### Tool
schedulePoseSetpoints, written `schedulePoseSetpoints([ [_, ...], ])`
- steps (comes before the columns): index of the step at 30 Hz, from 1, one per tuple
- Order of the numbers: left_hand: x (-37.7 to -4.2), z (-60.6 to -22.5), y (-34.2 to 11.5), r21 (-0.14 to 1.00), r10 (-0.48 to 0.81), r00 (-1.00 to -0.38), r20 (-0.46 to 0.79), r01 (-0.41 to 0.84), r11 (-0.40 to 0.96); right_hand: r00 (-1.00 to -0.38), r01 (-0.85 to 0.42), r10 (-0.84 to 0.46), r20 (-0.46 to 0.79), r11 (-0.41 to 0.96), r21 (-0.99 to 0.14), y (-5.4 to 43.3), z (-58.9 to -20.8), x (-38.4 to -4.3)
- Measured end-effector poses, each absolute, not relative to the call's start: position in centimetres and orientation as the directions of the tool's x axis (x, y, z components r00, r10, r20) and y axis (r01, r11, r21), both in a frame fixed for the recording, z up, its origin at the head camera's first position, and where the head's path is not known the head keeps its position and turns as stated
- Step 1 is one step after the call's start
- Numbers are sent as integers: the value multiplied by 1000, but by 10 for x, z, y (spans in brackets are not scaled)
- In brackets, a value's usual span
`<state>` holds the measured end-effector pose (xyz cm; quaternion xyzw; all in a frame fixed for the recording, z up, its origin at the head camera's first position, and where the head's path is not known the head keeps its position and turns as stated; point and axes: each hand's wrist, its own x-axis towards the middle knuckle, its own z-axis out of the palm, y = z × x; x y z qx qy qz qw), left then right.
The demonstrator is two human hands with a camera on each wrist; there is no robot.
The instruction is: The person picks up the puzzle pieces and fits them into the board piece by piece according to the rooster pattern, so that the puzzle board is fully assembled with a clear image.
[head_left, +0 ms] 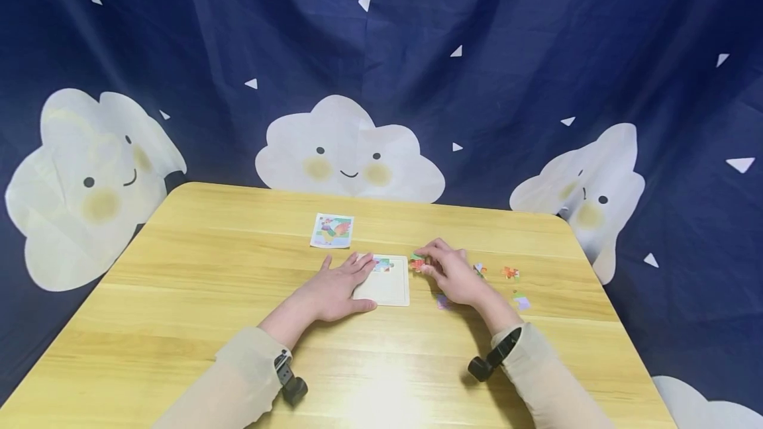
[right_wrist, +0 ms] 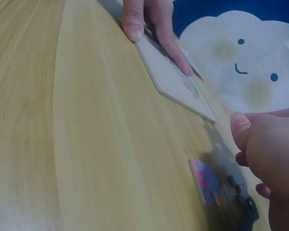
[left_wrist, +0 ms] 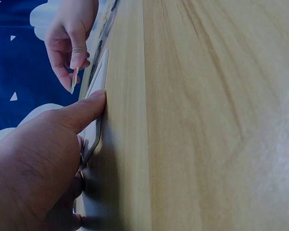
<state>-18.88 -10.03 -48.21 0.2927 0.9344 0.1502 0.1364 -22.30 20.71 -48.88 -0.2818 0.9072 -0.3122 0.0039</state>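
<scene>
My left hand (head_left: 338, 291) lies flat with spread fingers over the left side of a white puzzle tray (head_left: 390, 294). Its thumb rests at the tray's near edge, as the left wrist view also shows. One colourful puzzle piece (head_left: 381, 265) sits inside the tray near its far edge, by the left fingertips. Just right of the tray, my right hand (head_left: 456, 278) pinches a red and green puzzle piece (head_left: 416, 262) between thumb and fingers. In the left wrist view this held piece (left_wrist: 74, 79) appears tilted on edge, raised above the table.
Several loose pieces lie around the right hand: a purple one (head_left: 442, 301) beneath it, an orange one (head_left: 509, 273) and a green-purple one (head_left: 521, 301) farther right. A printed picture card (head_left: 332, 230) lies behind the tray on the wooden table (head_left: 179, 283). A blue curtain hangs behind.
</scene>
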Motion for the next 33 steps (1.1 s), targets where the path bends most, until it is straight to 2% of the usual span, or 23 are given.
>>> schedulePoseSetpoints([
  [17, -190, -484, -98, 341, 575, -801, -166, 500, 796, -826, -530, -543, 151, 657, -536, 177, -495, -226],
  [24, -191, -481, -99, 335, 572, -801, -179, 497, 801, -822, -544, -554, 132, 696, -468, 167, -495, -226],
  [33, -191, -475, -95, 260, 555, -815, -167, 506, 822, -812, -570, -568, 136, 719, -398, 162, -494, -224],
])
